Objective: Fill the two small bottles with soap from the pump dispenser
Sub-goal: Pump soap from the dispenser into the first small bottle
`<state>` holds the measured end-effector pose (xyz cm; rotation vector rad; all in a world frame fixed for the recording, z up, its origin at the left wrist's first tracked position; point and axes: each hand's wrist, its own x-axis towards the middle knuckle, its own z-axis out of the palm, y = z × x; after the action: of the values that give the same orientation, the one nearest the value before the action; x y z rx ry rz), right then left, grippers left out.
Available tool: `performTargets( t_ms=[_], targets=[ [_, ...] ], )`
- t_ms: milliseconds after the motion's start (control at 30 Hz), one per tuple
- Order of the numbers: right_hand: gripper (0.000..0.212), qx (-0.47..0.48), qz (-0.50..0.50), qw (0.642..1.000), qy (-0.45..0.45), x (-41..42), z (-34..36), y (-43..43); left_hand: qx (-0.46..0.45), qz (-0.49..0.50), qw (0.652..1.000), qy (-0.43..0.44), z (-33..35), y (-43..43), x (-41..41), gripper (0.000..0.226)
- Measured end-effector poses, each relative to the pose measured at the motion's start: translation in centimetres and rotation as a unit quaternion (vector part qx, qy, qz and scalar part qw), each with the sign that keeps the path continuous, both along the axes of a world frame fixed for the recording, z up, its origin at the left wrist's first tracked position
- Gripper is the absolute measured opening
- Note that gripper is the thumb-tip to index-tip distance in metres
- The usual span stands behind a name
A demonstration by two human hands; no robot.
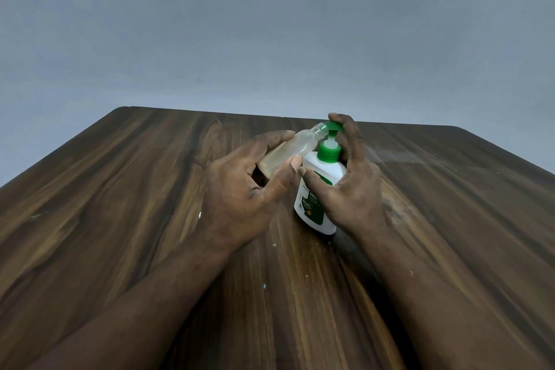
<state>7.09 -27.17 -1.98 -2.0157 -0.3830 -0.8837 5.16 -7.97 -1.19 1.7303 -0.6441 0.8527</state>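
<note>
Clear small bottle (288,153), gripped tilted in left hand (240,189), meets green-capped white pump dispenser (319,175) clasped by right hand (356,189).

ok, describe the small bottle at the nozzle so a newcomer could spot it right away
On the dark wooden table, find the white pump dispenser with the green pump, near the middle. Just left of it, the left hand holds the small bottle tilted, mouth at the green nozzle. It is the only clear container; the dispenser is opaque white.
</note>
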Motion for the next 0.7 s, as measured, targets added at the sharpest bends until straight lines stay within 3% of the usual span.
performTargets(
  t_ms=[700],
  targets=[
    [0.077,0.025,-0.003,0.999,-0.026,0.6,-0.2,0.1,-0.103,-0.121,0.972,0.176,-0.5,-1.3,-0.6,0.046]
  ],
)
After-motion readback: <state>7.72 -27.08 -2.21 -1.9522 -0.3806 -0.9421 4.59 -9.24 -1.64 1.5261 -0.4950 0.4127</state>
